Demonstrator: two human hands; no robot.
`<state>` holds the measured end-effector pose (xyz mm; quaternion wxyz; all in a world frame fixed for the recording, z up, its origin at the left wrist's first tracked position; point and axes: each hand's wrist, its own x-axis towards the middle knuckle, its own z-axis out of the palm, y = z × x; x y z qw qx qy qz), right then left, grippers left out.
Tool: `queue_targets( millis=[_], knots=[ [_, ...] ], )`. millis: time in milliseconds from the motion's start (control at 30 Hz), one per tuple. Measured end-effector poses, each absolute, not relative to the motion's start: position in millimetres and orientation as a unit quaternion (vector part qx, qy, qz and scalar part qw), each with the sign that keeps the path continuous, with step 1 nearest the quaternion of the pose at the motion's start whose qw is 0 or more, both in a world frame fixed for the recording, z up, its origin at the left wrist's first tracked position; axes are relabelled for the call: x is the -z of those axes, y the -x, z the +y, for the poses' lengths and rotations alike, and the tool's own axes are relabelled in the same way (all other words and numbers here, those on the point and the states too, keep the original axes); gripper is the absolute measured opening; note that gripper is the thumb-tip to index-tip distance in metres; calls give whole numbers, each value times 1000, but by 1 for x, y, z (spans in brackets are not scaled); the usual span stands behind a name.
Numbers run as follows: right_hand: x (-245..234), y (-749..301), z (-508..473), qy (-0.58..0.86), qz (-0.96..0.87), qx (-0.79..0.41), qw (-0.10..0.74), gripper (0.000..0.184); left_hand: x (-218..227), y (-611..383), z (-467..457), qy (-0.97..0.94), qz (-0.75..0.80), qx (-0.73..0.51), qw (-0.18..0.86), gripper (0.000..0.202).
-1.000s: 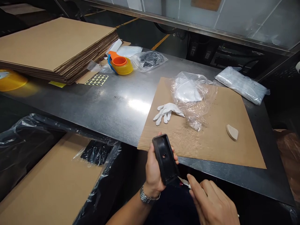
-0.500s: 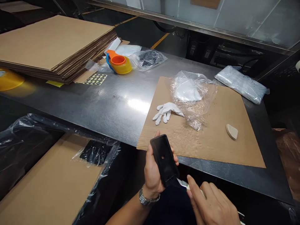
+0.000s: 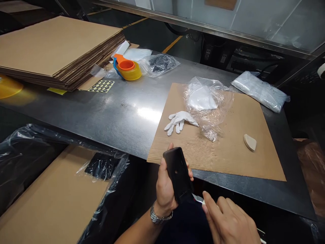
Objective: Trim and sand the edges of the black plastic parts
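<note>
My left hand (image 3: 164,189) is closed around a black rectangular case (image 3: 178,173), hollow like a phone cover, with a small hole in its middle. It is tilted in front of my body, just off the table's near edge. In my right hand (image 3: 230,220) is a knife (image 3: 198,198) with a pale handle; its short metal blade meets the case's lower right edge. Whether the blade cuts into the edge or only touches it, I cannot tell. A white glove (image 3: 179,121) lies on the cardboard sheet (image 3: 231,157) beyond my hands, beside a crumpled clear plastic bag (image 3: 210,118).
A beige block (image 3: 250,142) rests on the cardboard's right side. Stacked cardboard (image 3: 61,44), a tape roll (image 3: 130,71) and a sticker sheet (image 3: 101,86) occupy the metal table's (image 3: 119,115) left. A plastic-wrapped pack (image 3: 260,90) sits at back right. A lined box (image 3: 63,196) stands lower left.
The black case has tilted slightly in my left hand. The knife stays at its lower edge, and the whole view has shifted a little.
</note>
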<state>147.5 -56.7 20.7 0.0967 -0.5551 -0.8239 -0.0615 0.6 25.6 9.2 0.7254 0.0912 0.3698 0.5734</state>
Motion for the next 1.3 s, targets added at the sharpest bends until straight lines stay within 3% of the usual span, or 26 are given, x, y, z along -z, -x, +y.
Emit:
queue_targets(
  millis=[167, 467, 1300],
  knots=[
    [-18, -147, -56, 559, -818, 99, 90, 29, -8, 0, 27, -82, 391, -548, 735, 55],
    [-19, -152, -52, 564, -809, -1, 163, 30, -7, 2, 31, -86, 412, -508, 751, 55],
    [-11, -149, -58, 577, -811, -42, 82, 27, -8, 0, 28, -128, 435, -509, 731, 57]
  ],
)
